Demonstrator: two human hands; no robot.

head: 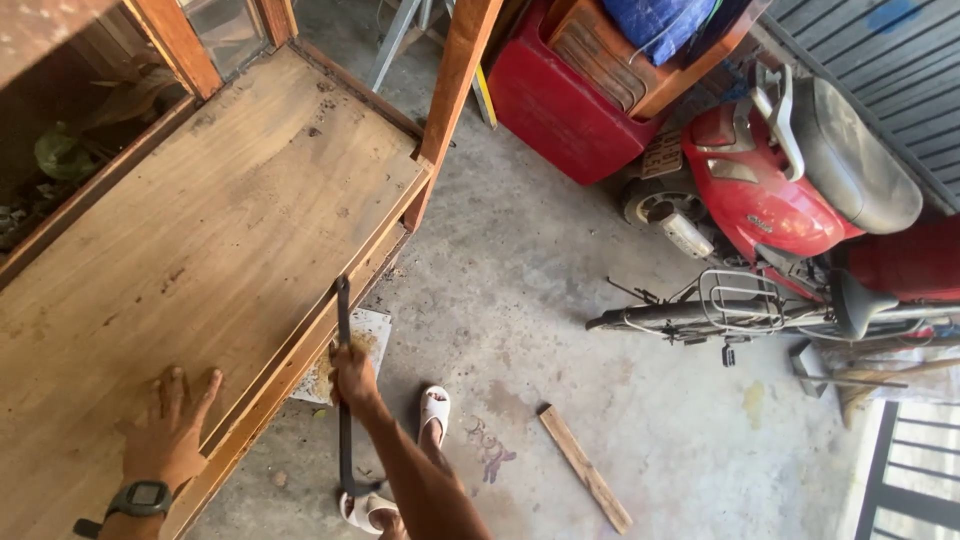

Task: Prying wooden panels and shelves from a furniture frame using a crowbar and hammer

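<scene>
My left hand [170, 428] lies flat, fingers spread, on the wooden top of a cabinet [210, 230] near its front edge; a dark watch is on that wrist. My right hand [353, 376] grips a long black metal bar [343, 320] about midway. The bar's upper tip sits against the cabinet's front edge trim, and its lower end reaches down by my sandalled feet [434, 408].
A loose wooden slat [585, 468] lies on the concrete floor to the right. A flat white board [368, 332] with sawdust sits under the cabinet edge. A red scooter [800, 170], a bicycle [740, 305] and a red crate [560, 110] stand at the far right.
</scene>
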